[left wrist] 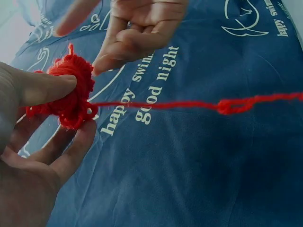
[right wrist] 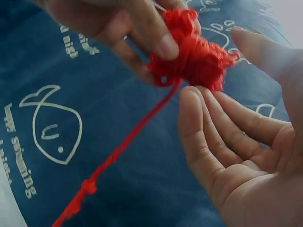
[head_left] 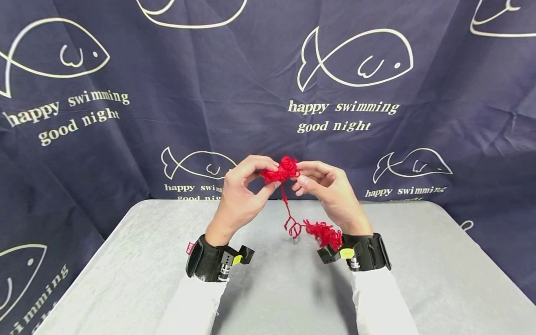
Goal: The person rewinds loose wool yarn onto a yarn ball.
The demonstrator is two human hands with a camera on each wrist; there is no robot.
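My left hand (head_left: 242,194) pinches a small wound bundle of red yarn (head_left: 285,169) between thumb and fingers, up above the far edge of the table. Loops stick out around the bundle, which looks narrow in the middle in the right wrist view. Close to its right end is my right hand (head_left: 337,193), fingers loosely bent and spread apart, fingertips right at the yarn. From the bundle a single red strand (left wrist: 156,104) hangs down, with a knotted loop (left wrist: 235,106) along it. In the head view it runs to a looser clump of red yarn (head_left: 324,232) beside the right wrist.
A light grey table (head_left: 280,298) spreads below both arms. Behind it hangs a dark blue cloth (head_left: 251,93) with white fish outlines and lettering. Black straps with camera mounts (head_left: 209,260) circle both wrists, over white sleeves (head_left: 190,307).
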